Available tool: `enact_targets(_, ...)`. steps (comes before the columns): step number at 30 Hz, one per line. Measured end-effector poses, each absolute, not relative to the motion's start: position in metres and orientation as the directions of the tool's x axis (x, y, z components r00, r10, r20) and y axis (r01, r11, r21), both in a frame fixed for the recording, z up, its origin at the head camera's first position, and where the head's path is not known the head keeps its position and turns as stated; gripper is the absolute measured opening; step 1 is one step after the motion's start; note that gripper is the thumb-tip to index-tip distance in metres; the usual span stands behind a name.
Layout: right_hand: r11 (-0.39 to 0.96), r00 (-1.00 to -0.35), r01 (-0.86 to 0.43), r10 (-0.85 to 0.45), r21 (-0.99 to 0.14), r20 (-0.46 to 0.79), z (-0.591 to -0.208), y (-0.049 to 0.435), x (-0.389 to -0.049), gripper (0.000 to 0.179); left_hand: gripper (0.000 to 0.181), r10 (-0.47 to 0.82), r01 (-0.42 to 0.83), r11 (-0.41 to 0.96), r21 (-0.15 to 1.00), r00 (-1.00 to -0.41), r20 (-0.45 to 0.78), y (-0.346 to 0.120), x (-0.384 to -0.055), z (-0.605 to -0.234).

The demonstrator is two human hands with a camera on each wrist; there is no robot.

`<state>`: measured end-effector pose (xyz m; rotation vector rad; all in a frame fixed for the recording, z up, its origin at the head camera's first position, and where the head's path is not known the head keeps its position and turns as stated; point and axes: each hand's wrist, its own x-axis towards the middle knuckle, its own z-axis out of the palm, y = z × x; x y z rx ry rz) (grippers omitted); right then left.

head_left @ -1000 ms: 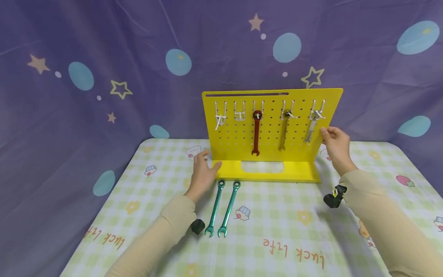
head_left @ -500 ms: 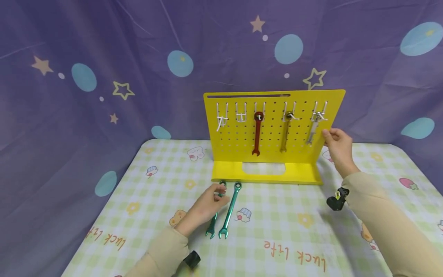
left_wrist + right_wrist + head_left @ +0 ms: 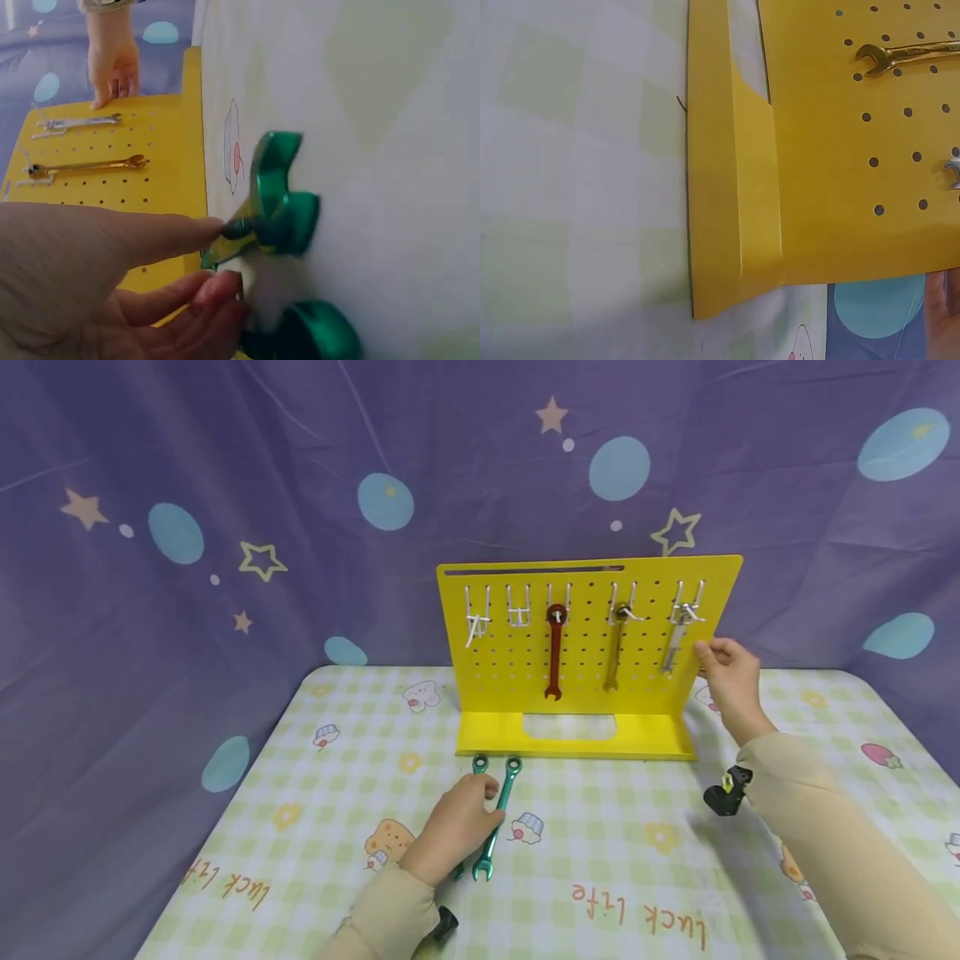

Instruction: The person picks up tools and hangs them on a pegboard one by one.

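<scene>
Two green combination wrenches lie on the table in front of a yellow pegboard (image 3: 491, 693). My left hand (image 3: 459, 818) is over the left green wrench (image 3: 480, 763), covering much of its shaft. Its thumb touches the shaft of the right green wrench (image 3: 283, 199), while a gap shows between the other fingertips and that shaft in the left wrist view. My right hand (image 3: 731, 681) holds the pegboard's right edge, thumb in front and fingers partly hidden behind. Red (image 3: 556, 656), gold (image 3: 617, 652) and silver (image 3: 675, 643) wrenches hang from white hooks on the board.
Two white hooks, a left one (image 3: 477, 622) and a second one (image 3: 519, 610), stick out of the board's left side. A checked cloth (image 3: 585, 860) covers the table, and a purple patterned curtain (image 3: 300, 443) hangs behind it.
My left hand has left the pegboard's lower left corner and come down and toward me, over the green wrenches. The right hand stays on the board's edge.
</scene>
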<state>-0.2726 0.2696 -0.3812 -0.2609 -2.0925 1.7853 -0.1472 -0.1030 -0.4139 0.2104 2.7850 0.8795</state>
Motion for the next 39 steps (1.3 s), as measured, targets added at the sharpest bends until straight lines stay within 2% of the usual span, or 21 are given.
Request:
enact_targets(3,0.162,-0.912,-0.100,0.381,-0.982,0.155,-0.381,0.268,-0.273,0.011,0.028,0.199,0.089,0.840,0.535,-0.968,-0.152,-0.100,-0.148,-0.413)
enact_targets(9,0.125,-0.911,-0.084,0.392,-0.989,0.127,-0.382,0.266,-0.272,0.010,0.026,0.171,0.093,0.839,0.535,-0.980,-0.097,-0.098,-0.148,-0.417)
enact_targets(16,0.157,-0.902,-0.088,0.406,-0.984,0.146,-0.382,0.266,-0.271,0.009,0.020,0.157,0.107,0.848,0.519,-0.986,-0.052,-0.095,-0.151,-0.420)
enact_targets(21,0.199,-0.894,-0.099,0.412,-0.975,0.174,-0.383,0.266,-0.271,0.009,0.016,0.170,0.101,0.848,0.521,-0.982,-0.087,-0.094,-0.155,-0.418)
enact_targets(30,0.222,-0.900,-0.079,0.402,-0.972,0.166,-0.383,0.267,-0.273,0.020,0.023,0.176,0.046,0.842,0.538,-0.965,-0.194,-0.098,-0.161,-0.415)
enact_targets(39,0.214,-0.899,-0.080,0.407,-0.974,0.163,-0.383,0.268,-0.274,0.017,0.022,0.213,0.017,0.799,0.601,-0.943,-0.257,-0.103,-0.164,-0.415)
